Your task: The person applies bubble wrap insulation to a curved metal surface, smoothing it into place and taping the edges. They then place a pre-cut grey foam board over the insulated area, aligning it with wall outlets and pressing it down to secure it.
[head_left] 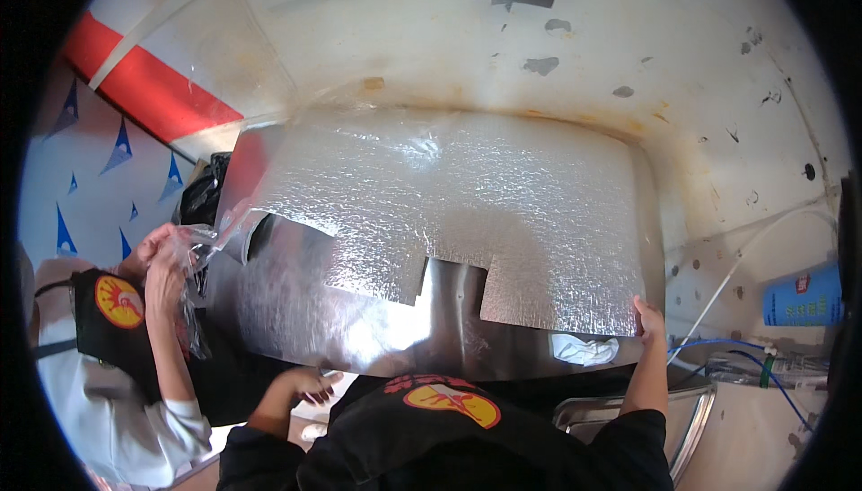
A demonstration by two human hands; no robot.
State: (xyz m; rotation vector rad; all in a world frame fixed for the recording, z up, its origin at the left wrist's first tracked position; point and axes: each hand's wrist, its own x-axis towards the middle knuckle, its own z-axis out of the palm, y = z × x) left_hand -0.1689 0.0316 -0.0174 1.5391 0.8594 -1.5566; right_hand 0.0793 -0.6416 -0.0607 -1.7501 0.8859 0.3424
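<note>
Your right hand (648, 319) grips the big shiny steel panel's (449, 338) right edge to steady it; your left hand (305, 385) hangs loosely curled below its lower edge

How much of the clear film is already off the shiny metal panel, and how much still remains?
Done: the lower band of the metal panel shows bare, mirror-like steel, so film is off there. In hand: a co-worker's hands grip loose clear film at the left edge, while the right hand holds the panel's right edge; the left hand is below it. Left: the crinkled film sheet covers the upper part.
</note>
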